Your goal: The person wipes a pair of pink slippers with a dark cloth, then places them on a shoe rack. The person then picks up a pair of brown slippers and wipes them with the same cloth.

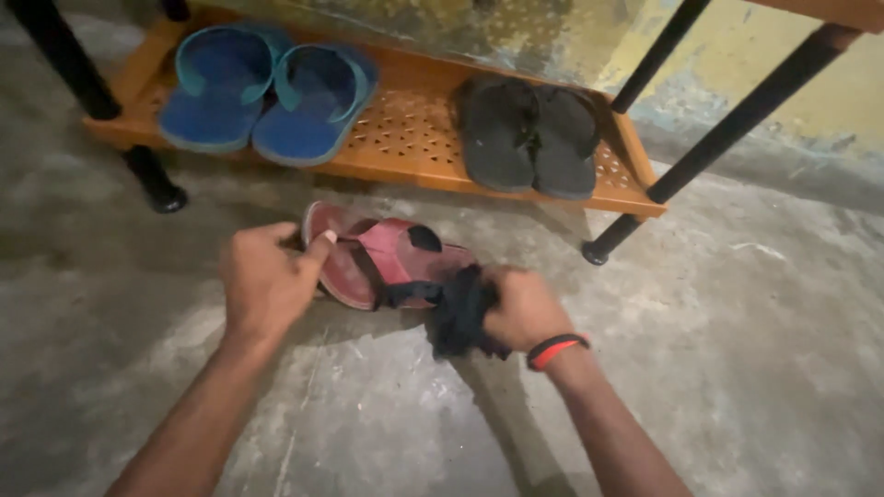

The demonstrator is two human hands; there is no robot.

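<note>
A pair of maroon flip-flops (387, 258) with dark straps lies on the concrete floor in front of a low rack. My left hand (267, 281) grips the heel end of the left sandal, thumb on its edge. A bunched dark cloth (460, 317) is held in my right hand (525, 308) and pressed against the toe end of the sandals. A red and black band circles my right wrist.
An orange perforated shoe rack (405, 138) on black legs stands behind, holding blue flip-flops (267, 92) at left and black flip-flops (529, 133) at right. Black legs (727, 129) slant down at right. Grey concrete floor (737, 368) lies around.
</note>
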